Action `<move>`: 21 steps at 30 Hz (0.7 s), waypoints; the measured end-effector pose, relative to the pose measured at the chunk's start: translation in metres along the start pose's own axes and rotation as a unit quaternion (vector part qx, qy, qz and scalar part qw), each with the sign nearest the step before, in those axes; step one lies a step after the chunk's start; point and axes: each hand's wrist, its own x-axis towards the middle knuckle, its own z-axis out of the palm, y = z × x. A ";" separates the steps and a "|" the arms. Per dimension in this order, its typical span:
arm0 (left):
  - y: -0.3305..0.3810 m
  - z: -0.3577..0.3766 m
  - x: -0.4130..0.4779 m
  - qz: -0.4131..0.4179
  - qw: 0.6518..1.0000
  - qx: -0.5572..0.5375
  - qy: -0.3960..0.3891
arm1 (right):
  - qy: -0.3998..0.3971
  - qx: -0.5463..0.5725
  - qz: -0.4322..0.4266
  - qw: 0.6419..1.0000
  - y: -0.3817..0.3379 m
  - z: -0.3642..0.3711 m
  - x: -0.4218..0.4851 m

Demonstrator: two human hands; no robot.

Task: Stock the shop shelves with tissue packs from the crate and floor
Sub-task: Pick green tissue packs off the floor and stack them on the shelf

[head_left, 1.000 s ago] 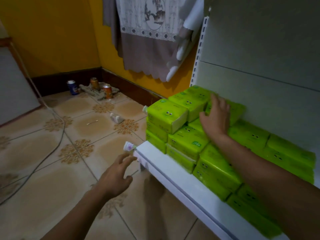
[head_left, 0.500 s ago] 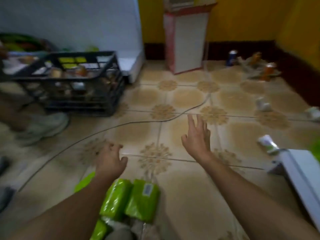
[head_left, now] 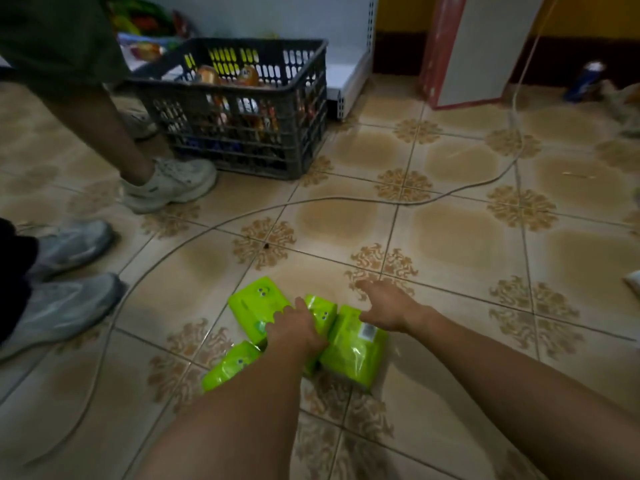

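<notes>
Pickup step: our left hand [head_left: 294, 329] covers tissue packs [head_left: 353, 348] at 6 o'clock, grip unclear; right hand [head_left: 388, 310] spread wide. We likely gather next.

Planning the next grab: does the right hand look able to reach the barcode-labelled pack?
Likely yes: the right hand hangs open just over the barcode pack's far end, with nothing between them.

We are reaching both bare forearms forward and down. Our left hand [head_left: 294, 329] is curling its fingers over a tissue pack [head_left: 254, 303]; our right hand [head_left: 388, 308], just to its right, is lying flat, palm down, fingers straight.
</notes>
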 end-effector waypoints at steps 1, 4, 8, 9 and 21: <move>0.002 0.004 0.001 0.001 1.000 0.009 -0.015 | -0.013 -0.007 0.000 1.000 -0.001 0.004 0.000; 0.006 0.011 0.004 0.001 1.000 0.023 -0.012 | -0.074 -0.037 -0.018 0.996 -0.001 0.013 -0.002; 0.008 0.006 0.006 0.024 0.992 0.083 0.089 | -0.138 -0.107 -0.045 0.984 0.002 0.017 -0.009; 0.010 0.003 0.006 0.044 0.986 0.096 0.133 | -0.145 -0.133 -0.058 0.979 0.003 0.016 -0.012; 0.032 0.015 0.020 0.169 0.985 -0.006 -0.019 | -0.163 -0.058 -0.019 0.985 0.031 0.010 -0.019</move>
